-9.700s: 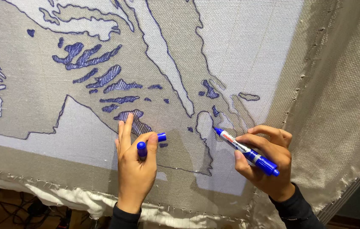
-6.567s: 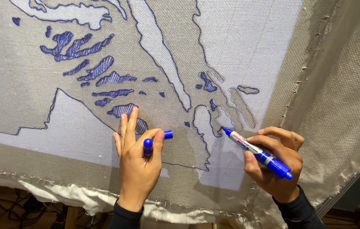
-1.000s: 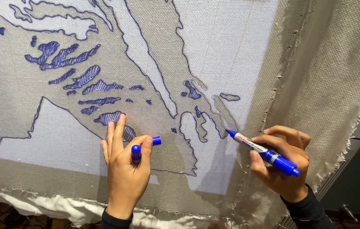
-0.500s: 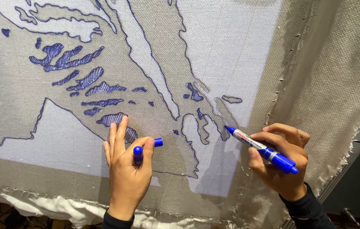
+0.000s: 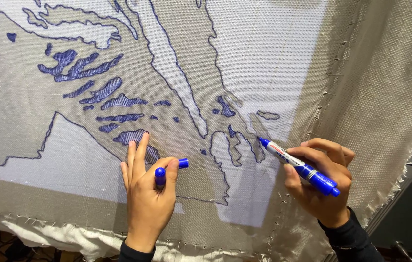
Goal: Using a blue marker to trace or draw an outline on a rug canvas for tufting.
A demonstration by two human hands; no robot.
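Right now the blue marker [image 5: 299,166] sits at about four o'clock in the view, pinched between the thumb and fingers of the right hand [image 5: 321,184]. Its tip touches the stretched fabric [image 5: 385,77] at a dark outline near the centre, and its barrel slants down toward five o'clock. Over at six o'clock the left hand [image 5: 148,194] lies flat against the cloth, its fingers pressed together and pointing to twelve o'clock. Two blue marker caps are with it: one cap [image 5: 160,175] stands between thumb and forefinger, the other cap [image 5: 183,163] pokes out at the thumb's tip toward two o'clock. Blue-filled patches [image 5: 80,68] and traced lines spread from nine to twelve o'clock across a pale lit area of the weave. Frayed cloth edges hang along the bottom and the right side.
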